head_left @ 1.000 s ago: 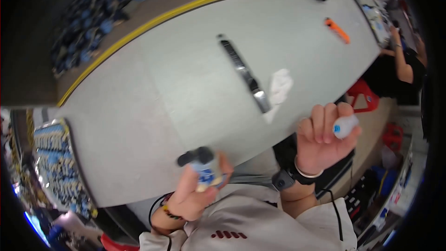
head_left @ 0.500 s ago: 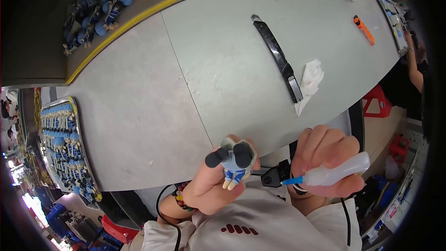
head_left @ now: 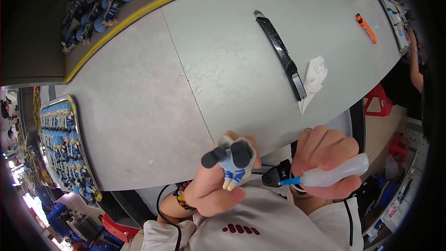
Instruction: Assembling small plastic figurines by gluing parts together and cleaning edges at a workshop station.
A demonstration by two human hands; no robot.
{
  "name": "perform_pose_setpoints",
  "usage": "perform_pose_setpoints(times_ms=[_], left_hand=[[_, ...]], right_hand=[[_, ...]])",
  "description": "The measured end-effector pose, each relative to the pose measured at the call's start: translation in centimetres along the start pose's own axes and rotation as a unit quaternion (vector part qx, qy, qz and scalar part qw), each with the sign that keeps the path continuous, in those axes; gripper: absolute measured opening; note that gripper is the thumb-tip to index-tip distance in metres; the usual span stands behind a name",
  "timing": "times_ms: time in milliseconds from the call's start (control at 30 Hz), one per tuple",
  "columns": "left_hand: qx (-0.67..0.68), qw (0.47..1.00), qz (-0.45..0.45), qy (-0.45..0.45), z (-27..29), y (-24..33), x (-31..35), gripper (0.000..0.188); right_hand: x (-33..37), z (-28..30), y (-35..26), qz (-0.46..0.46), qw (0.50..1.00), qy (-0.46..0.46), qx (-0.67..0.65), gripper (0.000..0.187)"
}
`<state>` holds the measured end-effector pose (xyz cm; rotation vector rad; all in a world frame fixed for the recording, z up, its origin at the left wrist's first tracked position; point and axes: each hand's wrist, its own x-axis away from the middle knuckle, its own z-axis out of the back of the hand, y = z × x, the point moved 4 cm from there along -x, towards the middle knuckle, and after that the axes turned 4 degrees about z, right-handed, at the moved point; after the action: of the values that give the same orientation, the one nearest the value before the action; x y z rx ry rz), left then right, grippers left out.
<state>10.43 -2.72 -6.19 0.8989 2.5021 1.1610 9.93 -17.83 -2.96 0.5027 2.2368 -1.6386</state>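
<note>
blue and black, a small figure [head_left: 233, 163] is sitting in the left hand [head_left: 209, 191], whose fingers are curling closed around it near the bench's near edge. from my remote seat i'm seeing the right hand [head_left: 325, 155] closing its fingers around a cloudy white squeeze bottle [head_left: 337, 172], its blue nozzle [head_left: 291, 181] pointing toward the figure but staying apart from it. on the grey bench [head_left: 134, 111], a long black tool [head_left: 278, 49] is lying slantwise, its lower end just beside a crumpled tissue [head_left: 317, 75]. an orange cutter [head_left: 366, 29] is resting farther right; a tray [head_left: 80, 132] is holding rows of blue figures at left.
</note>
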Motion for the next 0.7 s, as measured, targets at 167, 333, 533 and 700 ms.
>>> perform_pose_setpoints(times_ms=[167, 333, 533, 700], left_hand=[[0.002, 1.000, 0.021, 0.018, 0.13, -0.21, 0.10, 0.029], [-0.036, 0.998, 0.010, 0.043, 0.11, -0.04, 0.00, 0.025], [-0.036, 0.998, 0.008, 0.050, 0.02, 0.07, -0.08, 0.023], [-0.034, 0.998, 0.003, 0.055, 0.15, -0.05, -0.03, 0.022]], right_hand=[[0.42, 0.05, 0.18, 0.027, 0.997, 0.064, -0.030, 0.037], [0.43, -0.08, 0.19, 0.030, 0.997, 0.066, -0.013, 0.037], [0.72, -0.33, 0.15, 0.014, 0.999, 0.043, 0.002, 0.049], [0.82, -0.62, 0.42, 0.009, 0.998, 0.034, 0.054, 0.052]])
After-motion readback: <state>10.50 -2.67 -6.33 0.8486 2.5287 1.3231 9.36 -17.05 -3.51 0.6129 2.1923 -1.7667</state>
